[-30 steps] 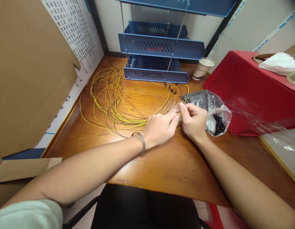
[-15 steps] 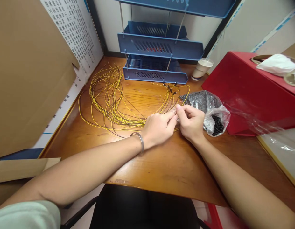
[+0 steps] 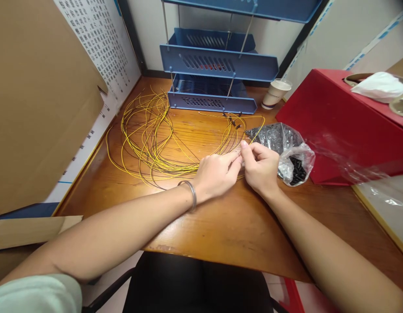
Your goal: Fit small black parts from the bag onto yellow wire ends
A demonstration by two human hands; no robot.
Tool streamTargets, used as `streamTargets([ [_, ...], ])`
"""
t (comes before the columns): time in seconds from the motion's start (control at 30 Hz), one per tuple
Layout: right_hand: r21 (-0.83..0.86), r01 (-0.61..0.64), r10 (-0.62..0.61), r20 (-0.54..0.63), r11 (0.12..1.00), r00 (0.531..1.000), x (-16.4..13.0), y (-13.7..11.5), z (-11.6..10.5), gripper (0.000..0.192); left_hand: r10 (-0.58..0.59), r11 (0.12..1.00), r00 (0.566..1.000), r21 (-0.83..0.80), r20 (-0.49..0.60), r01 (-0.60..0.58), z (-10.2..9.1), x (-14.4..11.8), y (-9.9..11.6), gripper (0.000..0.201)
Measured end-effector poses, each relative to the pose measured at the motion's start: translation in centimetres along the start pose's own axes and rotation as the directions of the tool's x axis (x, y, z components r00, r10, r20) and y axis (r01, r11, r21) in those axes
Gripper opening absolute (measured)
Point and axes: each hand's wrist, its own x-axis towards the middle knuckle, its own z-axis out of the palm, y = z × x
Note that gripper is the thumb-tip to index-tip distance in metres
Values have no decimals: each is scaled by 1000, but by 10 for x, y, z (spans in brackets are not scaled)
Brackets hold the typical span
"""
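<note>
- Yellow and dark thin wires [image 3: 149,143] lie in a loose tangle of loops across the wooden counter [image 3: 221,226], and compared with a second ago the loops have shifted a little, with one yellow strand now arcing higher near the bag.
- Your left hand [image 3: 217,176] rests on the counter with its fingertips pinched together on the wire ends near the middle of the counter; it has drifted slightly left since a second ago.
- Your right hand [image 3: 261,167] meets it, thumb and forefinger closed on something small at the same spot. What it is cannot be made out.
- Both hands have stayed pressed together over the last second, so the fine work on one wire end looks unfinished.
- Just beside your right hand sits the crumpled clear plastic bag of small black parts [image 3: 288,152], mouth open toward you.
- Behind the wires stands the blue slotted plastic tray rack [image 3: 217,65], with a white paper cup [image 3: 276,93] next to it and a red box [image 3: 344,121] at your right.
- Brown cardboard [image 3: 41,95] leans at your left.
</note>
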Motion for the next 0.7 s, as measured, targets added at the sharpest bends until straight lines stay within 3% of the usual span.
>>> streamTargets([
  [0.1,-19,-17,15,-130,1000,991,5,1,-2,50,-21,999,1000,28,13,21,-1,0,1,41],
  [0.2,-2,-43,42,-183,999,982,10,3,-4,53,-35,999,999,31,37,34,-3,1,3,41],
  [0.33,25,-39,42,-143,999,989,8,4,-3,54,-45,999,998,27,42,44,-3,1,2,39],
  [0.53,37,7,-9,42,999,999,2,3,-2,50,-21,1000,1000,-4,16,21,0,0,0,38],
  [0.7,20,-25,27,-92,999,995,7,4,-3,50,-32,999,999,-23,16,32,-1,0,2,39],
])
